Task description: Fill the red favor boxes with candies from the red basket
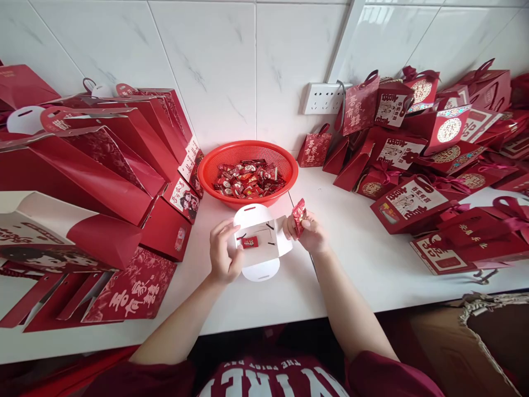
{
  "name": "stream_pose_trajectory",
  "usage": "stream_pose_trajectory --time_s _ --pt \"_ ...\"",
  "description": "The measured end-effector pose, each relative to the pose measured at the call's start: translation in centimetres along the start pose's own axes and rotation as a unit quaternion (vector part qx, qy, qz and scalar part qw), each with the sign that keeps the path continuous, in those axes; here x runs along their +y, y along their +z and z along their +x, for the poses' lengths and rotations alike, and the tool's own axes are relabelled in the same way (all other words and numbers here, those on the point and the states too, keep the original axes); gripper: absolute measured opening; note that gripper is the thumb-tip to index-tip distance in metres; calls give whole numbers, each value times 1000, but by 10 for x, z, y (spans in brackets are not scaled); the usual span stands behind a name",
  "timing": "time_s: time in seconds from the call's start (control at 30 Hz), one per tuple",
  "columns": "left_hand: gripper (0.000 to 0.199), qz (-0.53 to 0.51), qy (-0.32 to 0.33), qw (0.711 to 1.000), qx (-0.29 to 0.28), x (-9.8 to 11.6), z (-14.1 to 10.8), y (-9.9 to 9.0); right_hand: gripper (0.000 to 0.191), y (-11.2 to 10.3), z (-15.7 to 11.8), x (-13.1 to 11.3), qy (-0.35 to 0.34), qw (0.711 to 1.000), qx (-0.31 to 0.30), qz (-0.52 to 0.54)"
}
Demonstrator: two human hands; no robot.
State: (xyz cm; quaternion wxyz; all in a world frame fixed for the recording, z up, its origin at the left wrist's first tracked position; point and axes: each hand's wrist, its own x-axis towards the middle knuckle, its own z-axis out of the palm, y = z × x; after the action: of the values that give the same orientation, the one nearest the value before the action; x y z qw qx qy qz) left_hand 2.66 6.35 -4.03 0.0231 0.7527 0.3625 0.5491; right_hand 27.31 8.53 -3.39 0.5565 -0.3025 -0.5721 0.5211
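An open gift box point(264, 255), white inside with its flaps spread, rests on the counter in front of me. My left hand point(224, 251) grips its left side, thumb by the opening. Inside lies a small red wrapped candy point(249, 242). Over the box's right flap, my right hand point(311, 230) is closed around red-wrapped candy point(298, 216); whether it is one piece or more I cannot tell. Just behind the box stands a red plastic basket point(206, 184) holding many wrapped candies point(250, 179).
Folded red gift boxes point(119, 160) crowd the left side of the white counter point(264, 309). Finished-looking red boxes with ribbons point(409, 204) are piled on the right. A power strip point(324, 98) is fixed to the tiled wall. Below right sits a cardboard carton point(446, 336).
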Motion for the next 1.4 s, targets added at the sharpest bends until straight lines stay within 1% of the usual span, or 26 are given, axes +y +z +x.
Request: stream_pose_trajectory --time_s 0.1,0.13,0.2,0.3,0.37,0.43,0.53,0.6,0.67,0.77,0.8,0.83,0.9,0.93,0.97,1.07,1.13,1.17,1.23,1.3,1.37,1.4 --pt "45 -21 -11 1000 11 -3 1 -1 52 5 0 0 4 1000 -13 -10" --pt "43 -30 -22 999 10 -3 2 -1 51 8 0 0 2 1000 -8 -28" --pt "37 -53 -64 997 -6 -5 5 0 46 15 0 -1 -6 994 17 -106" --pt "28 -91 -155 982 -50 -10 8 2 34 25 0 0 -41 967 57 -247" --pt "25 -117 -209 968 -72 -15 9 3 35 31 -1 2 -69 949 67 -300" --pt "22 -141 -248 955 -84 -21 8 5 33 34 -2 5 -94 934 69 -338" --pt "22 -172 -273 942 -91 -26 5 7 22 34 -2 10 -121 912 61 -386" --pt "24 -189 -270 939 -102 -27 4 7 21 32 -2 11 -127 908 54 -395" --pt "25 -197 -257 939 -118 -27 4 6 23 29 -2 9 -116 913 33 -390" --pt "23 -195 -248 939 -136 -27 6 3 29 23 -1 2 -87 926 -50 -364" --pt "22 -200 -262 933 -146 -28 7 2 35 21 -1 -1 -81 929 -81 -352" --pt "22 -211 -282 923 -158 -28 8 2 44 19 -1 -3 -77 930 -107 -343" --pt "26 -237 -319 899 -185 -30 10 1 67 17 -2 -8 -66 927 -137 -344" --pt "30 -251 -329 890 -193 -31 11 1 75 15 -2 -9 -58 922 -147 -352" --pt "37 -263 -331 885 -195 -32 12 1 82 14 -2 -11 -47 917 -157 -363" --pt "55 -287 -318 884 -188 -32 15 5 95 11 -2 -13 -14 906 -189 -379" --pt "56 -279 -306 888 -199 -30 17 8 99 10 -1 -13 -12 907 -206 -366" --pt "53 -257 -296 897 -207 -29 18 8 99 9 0 -13 -16 910 -213 -356" --pt "43 -164 -262 929 -203 -26 24 6 96 9 1 -13 -29 915 -218 -337" --pt "31 -27 -199 966 -163 -25 38 0 95 9 1 -13 -40 920 -213 -326" --pt "22 82 -123 983 -111 -29 60 -7 96 10 1 -14 -45 924 -205 -320" --pt "20 109 -96 985 -95 -33 75 -10 97 10 0 -14 -44 925 -204 -319"
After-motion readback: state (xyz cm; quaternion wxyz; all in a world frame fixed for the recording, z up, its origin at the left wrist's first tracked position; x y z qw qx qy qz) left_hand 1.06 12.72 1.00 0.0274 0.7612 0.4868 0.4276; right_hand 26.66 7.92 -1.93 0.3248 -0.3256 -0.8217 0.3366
